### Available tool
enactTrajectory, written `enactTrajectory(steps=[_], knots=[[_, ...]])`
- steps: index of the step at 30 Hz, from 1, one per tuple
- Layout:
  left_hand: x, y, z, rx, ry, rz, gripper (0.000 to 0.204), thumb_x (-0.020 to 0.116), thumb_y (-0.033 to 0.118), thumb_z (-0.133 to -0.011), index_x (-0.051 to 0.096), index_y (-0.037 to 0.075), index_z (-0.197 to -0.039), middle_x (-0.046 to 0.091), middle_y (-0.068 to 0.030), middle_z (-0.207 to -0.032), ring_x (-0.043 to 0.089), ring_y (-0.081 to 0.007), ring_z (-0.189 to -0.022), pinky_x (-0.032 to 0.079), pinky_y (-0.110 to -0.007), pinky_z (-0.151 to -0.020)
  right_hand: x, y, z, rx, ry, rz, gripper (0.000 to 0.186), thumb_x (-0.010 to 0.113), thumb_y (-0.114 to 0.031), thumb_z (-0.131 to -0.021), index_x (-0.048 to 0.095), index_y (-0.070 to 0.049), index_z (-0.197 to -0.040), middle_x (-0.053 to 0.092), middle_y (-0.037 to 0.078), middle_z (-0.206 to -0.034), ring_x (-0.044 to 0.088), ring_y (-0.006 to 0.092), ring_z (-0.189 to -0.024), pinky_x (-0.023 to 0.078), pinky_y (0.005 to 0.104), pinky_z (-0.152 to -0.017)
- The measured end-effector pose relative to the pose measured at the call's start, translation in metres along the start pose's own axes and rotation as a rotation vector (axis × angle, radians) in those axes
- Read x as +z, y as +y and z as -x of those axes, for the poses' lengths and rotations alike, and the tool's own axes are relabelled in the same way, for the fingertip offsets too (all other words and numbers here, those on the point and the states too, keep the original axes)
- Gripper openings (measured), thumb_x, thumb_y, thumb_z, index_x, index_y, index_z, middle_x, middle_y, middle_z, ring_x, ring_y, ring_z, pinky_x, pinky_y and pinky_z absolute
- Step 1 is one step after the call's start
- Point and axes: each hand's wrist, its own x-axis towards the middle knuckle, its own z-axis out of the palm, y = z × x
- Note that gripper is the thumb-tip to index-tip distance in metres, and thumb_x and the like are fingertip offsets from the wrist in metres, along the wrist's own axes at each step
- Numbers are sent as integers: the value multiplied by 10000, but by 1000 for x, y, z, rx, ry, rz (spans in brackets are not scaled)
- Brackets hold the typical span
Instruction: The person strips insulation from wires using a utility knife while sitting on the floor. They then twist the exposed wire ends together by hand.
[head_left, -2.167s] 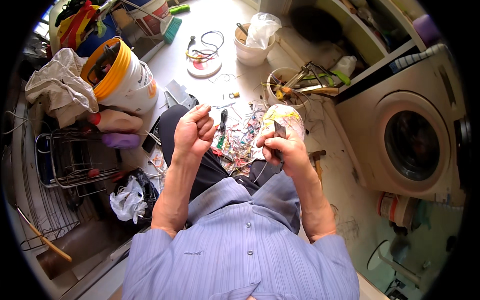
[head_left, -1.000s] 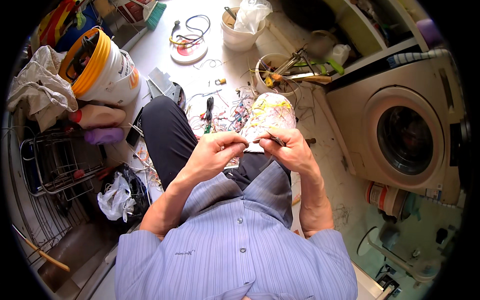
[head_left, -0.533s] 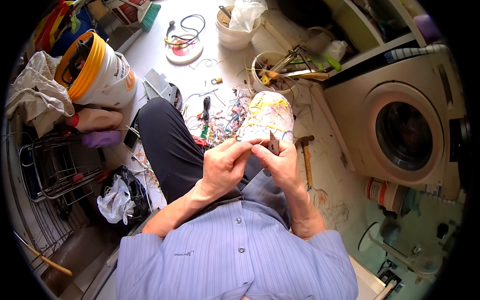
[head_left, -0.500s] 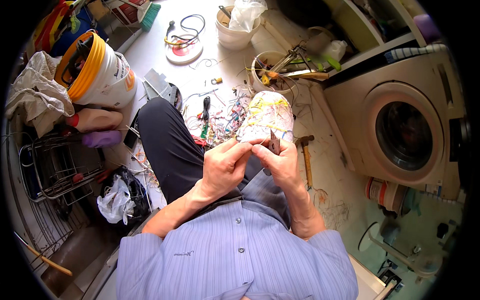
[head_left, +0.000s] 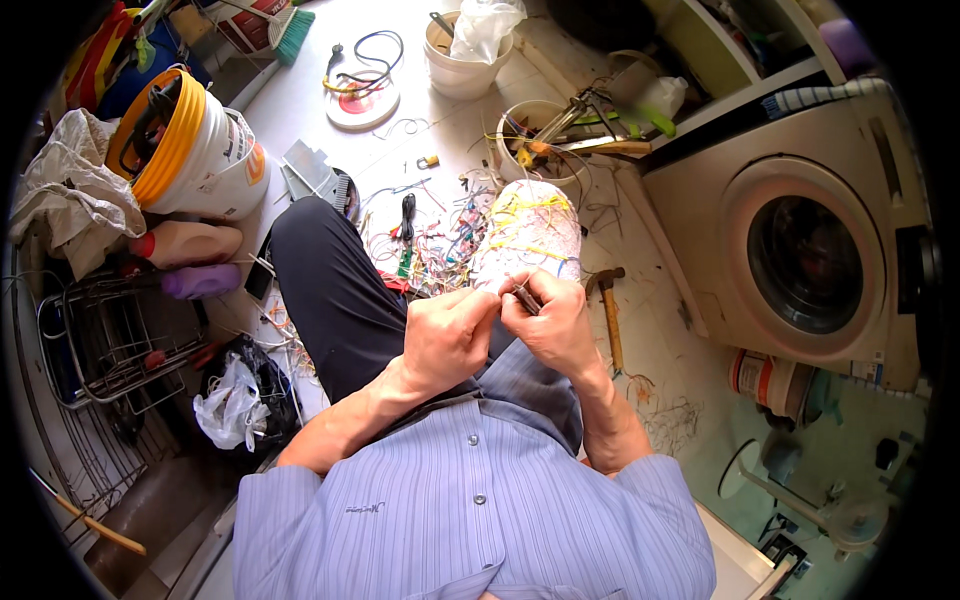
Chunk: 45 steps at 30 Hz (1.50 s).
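Note:
In front of my lap, both hands meet with their fingertips close together. My left hand (head_left: 447,335) is closed in a pinch; something thin and pale seems to be at its fingertips, too small to make out. My right hand (head_left: 556,325) grips a small dark metal blade tool (head_left: 527,299), which slants between thumb and fingers. Just beyond the hands, a pale speckled cloth (head_left: 525,245) covers my right knee, with yellow wires (head_left: 520,205) strewn on it. A heap of loose coloured wires (head_left: 450,245) lies on the floor between my knees.
A hammer (head_left: 611,325) lies right of my leg, near a washing machine (head_left: 690,230). Ahead stand a white bucket (head_left: 465,75) and a tub of tools (head_left: 505,150). A yellow-rimmed bucket (head_left: 225,165), bottles (head_left: 200,281) and a wire rack (head_left: 125,345) are at left.
My right hand has turned the blade tool from upright to a slant, lower between its fingers. Both hands remain close together; the view has shifted slightly.

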Motion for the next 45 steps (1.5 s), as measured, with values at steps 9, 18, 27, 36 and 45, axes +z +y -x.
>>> enactTrajectory(steps=[9,18,27,36,45], knots=[[-1,-1,-1,-302,-22,342,24,680,-32,-841,676,-39,-863,649,-55,-681,563,-68,-592,448,-241,-540,-16,9,-15,-180,129,187,104,647,-1,-757,632,4,-860,631,180,-713,649,333,-630,505,377,-579],[-3,-2,-3,-446,-85,455,35,661,-10,-866,681,-39,-870,658,-23,-708,557,-39,-646,445,-222,-578,-16,16,-18,-88,208,122,57,658,-17,-782,668,13,-830,620,110,-637,580,133,-538,461,304,-527],[-4,-17,4,-663,-35,550,78,670,43,-856,683,-34,-861,605,-6,-632,502,-29,-588,406,-229,-526,-17,23,-17,175,130,-293,76,638,-42,-869,686,11,-893,603,-36,-669,502,14,-605,410,212,-532],[-9,-23,2,-584,-249,440,156,648,82,-935,689,-27,-1039,659,-9,-782,553,-33,-694,451,-211,-614,-12,19,-15,190,6,-289,82,632,-50,-882,674,18,-895,614,-32,-706,527,23,-641,436,206,-573],[-1,-22,-9,-718,-232,532,152,644,116,-934,699,-24,-959,625,25,-742,521,-24,-657,418,-207,-580,-4,19,-13,147,-30,-197,90,644,-67,-876,676,16,-894,634,-2,-718,567,53,-685,474,235,-619]])
